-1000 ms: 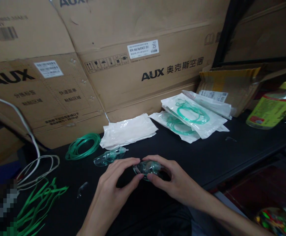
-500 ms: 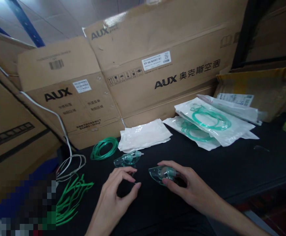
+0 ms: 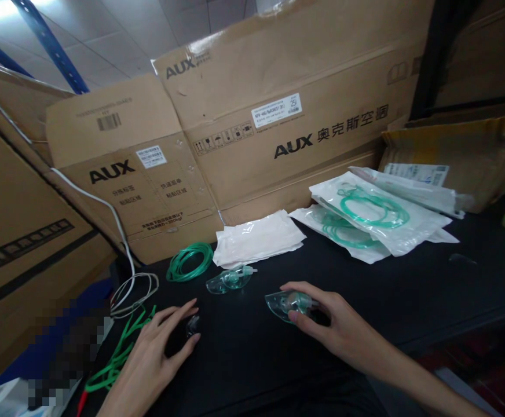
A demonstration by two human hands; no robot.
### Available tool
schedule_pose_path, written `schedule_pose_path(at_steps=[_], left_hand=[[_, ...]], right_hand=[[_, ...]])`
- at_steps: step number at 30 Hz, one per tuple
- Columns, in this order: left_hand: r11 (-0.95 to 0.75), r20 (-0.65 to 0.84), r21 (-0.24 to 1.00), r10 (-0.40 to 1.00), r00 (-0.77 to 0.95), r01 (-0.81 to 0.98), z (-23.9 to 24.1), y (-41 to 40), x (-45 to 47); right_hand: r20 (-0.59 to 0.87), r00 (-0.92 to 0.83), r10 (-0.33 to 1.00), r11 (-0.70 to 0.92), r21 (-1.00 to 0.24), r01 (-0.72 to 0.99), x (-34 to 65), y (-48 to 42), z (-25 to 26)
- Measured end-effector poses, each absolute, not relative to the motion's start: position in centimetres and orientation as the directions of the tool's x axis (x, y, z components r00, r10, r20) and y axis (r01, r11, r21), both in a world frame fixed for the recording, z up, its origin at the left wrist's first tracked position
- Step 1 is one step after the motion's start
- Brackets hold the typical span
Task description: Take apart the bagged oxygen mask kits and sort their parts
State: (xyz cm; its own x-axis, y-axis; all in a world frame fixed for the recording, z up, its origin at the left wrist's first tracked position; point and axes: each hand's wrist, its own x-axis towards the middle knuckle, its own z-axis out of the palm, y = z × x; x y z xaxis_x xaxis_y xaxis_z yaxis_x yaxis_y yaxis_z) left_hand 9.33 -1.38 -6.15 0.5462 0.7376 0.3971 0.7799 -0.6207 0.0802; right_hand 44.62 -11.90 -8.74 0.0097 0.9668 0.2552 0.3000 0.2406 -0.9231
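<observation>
Right hand [image 3: 326,327] grip pinches clear mask [image 3: 282,302] steady against desk [image 3: 409,289]; left hand [image 3: 152,353] grip, loosely spread, touches small clear part [image 3: 191,327].

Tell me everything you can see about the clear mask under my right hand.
The clear mask looks like soft see-through plastic with a green tint: a rounded cup with a greenish fitting at its middle. It seems to rest tilted on the black table, free end toward the left, in front of the bagged tubing. The right hand holds its right part, fingers over the top, thumb below, hiding that part. Nothing else touches it.
</observation>
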Motion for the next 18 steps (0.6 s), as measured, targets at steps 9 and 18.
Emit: schedule_pose_path(at_steps=[9,18], left_hand=[[-0.501,0.323,-0.028,0.814,0.483,0.865,-5.0,-1.1,9.9],[-0.678,0.506,0.067,0.655,0.561,0.732,-3.2,-0.4,15.2]], right_hand=[[0.278,0.016,0.961,0.261,-0.921,0.29,44.6,-11.9,-8.5],[0.259,0.01,0.966,0.248,-0.936,0.25,44.5,-11.7,-8.0]])
